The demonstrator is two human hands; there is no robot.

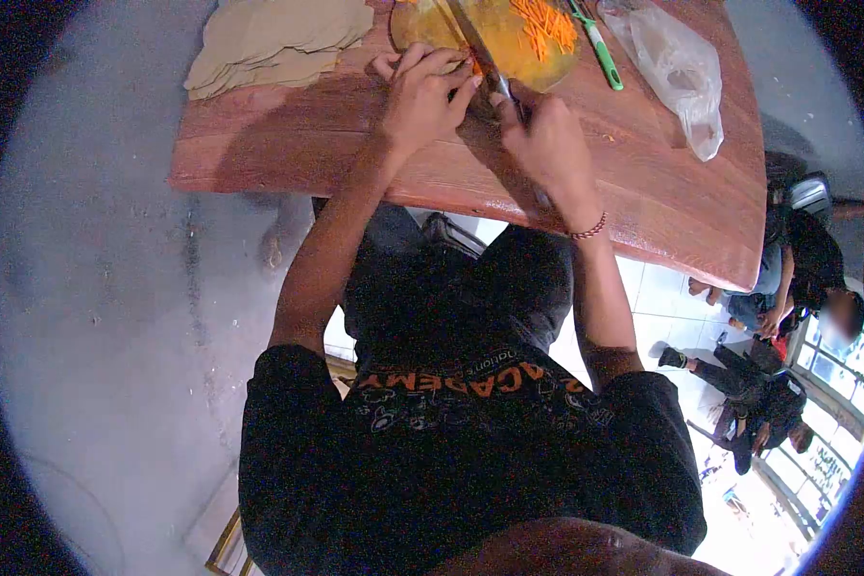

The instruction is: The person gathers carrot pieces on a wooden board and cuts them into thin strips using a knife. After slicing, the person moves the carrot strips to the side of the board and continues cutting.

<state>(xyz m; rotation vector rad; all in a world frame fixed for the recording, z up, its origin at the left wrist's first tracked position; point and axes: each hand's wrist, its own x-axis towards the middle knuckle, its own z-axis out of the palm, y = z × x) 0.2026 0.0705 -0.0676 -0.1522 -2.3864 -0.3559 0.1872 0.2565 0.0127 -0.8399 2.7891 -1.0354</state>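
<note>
My right hand (554, 144) is wrapped round the handle of a knife (483, 53), whose blade points away from me across a round yellowish chopping board (411, 24). My left hand (427, 101) is just left of the blade, fingers bent and pressed together on a small orange piece of carrot (477, 67), mostly hidden under the fingertips. A pile of thin carrot strips (544, 31) lies on the board, right of the blade.
Right of the board are a green-handled tool (600, 53), perhaps a peeler, and a crumpled clear plastic bag (677, 72). Stacked beige sheets (269, 43) lie at the left of the wooden table (662, 206). Several people sit in the background at right.
</note>
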